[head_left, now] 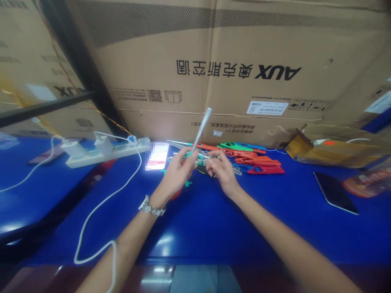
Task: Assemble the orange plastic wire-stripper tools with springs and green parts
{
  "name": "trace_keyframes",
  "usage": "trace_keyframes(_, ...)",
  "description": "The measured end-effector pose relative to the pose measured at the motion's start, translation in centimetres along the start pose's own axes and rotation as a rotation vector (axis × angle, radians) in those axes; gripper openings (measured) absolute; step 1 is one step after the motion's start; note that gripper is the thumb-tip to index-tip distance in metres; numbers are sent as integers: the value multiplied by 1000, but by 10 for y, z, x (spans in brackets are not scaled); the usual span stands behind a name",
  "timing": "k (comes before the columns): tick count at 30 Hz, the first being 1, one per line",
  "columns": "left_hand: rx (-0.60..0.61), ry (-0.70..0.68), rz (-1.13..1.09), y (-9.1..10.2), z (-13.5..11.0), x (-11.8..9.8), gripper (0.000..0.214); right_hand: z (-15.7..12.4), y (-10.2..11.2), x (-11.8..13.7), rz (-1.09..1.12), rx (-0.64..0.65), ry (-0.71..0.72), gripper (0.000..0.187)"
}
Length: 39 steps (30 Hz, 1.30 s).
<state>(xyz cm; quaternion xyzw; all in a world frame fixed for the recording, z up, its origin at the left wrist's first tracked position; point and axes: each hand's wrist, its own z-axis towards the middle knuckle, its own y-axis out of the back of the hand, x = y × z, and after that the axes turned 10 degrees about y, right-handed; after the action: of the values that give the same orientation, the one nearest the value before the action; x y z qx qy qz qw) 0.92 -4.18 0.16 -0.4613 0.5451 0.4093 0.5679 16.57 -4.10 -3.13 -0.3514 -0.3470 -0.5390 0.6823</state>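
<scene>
My left hand (182,167) is closed round a slim silver metal tube (201,129), which points up and away over the blue table. Close beside it, my right hand (222,169) has its fingers curled together above a cluster of small metal pieces (200,159). What is between those fingers is too small to make out. Just beyond and to the right lie red, green and blue plastic bodies with trigger-like openings, apparently long-nosed lighters (259,162). Small green bits (188,184) show under my left wrist.
A phone with a lit screen (159,156) lies left of my hands. A white power strip (106,155) and its cable (100,207) are further left. A dark phone (334,192) and an opened carton (324,152) sit at right. Behind stands a large cardboard box (232,44).
</scene>
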Motion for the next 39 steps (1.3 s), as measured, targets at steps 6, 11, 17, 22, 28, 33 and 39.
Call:
trace_keyframes(6,-37,-3,-421,-12,11,10,50,-13,-7,3,-223,198,5,31)
trace_keyframes(11,-119,-69,-463,-13,15,23,48,-20,-11,1,-105,229,-237,50)
trace_keyframes(17,-153,50,44,17,17,32,57,-21,16,3,-343,263,-168,29)
trace_keyframes(22,-284,5,404,36,10,29,53,-26,33,8,-596,274,-45,31)
trace_keyframes(28,-117,198,87,15,6,21,53,-34,29,10,-818,283,143,29)
trace_keyframes(33,-156,279,300,21,5,18,60,-37,21,17,-939,383,76,34)
trace_keyframes(39,-451,-66,909,43,-4,12,65,-36,25,9,-890,402,76,39)
